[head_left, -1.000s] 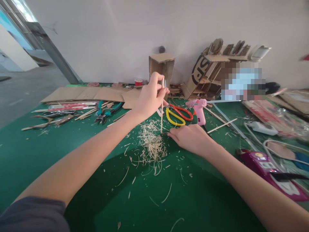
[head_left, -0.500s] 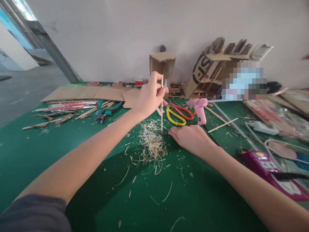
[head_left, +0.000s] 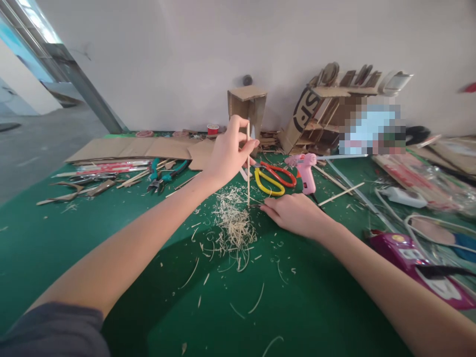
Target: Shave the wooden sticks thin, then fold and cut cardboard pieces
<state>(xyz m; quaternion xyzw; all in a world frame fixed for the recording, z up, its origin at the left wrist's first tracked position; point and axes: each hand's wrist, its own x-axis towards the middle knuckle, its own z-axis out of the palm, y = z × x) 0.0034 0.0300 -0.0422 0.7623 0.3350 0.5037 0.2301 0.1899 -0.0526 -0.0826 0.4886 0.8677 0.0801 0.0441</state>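
My left hand (head_left: 230,151) is closed on a thin wooden stick (head_left: 248,173), pinching its upper part and holding it upright. The stick's lower end comes down beside a heap of pale wood shavings (head_left: 236,223). Low on the right, my right hand (head_left: 293,213) is closed on a thin dark blade-like tool (head_left: 255,206), mostly hidden by the fingers. Its tip reaches the bottom of the stick; whether they touch I cannot tell. Just behind my right hand lie scissors (head_left: 273,181) with one yellow and one red handle.
A pink glue gun (head_left: 307,173) stands right of the scissors. Pliers (head_left: 163,176) and cardboard sheets (head_left: 130,148) lie at the left. Cardboard structures (head_left: 247,94) stand against the wall. A purple device (head_left: 409,263) with cables sits at the right on the green table (head_left: 178,317).
The camera view has shifted slightly. The dark tool now shows more clearly at the stick's lower end; both hands keep nearly the same position and grip.
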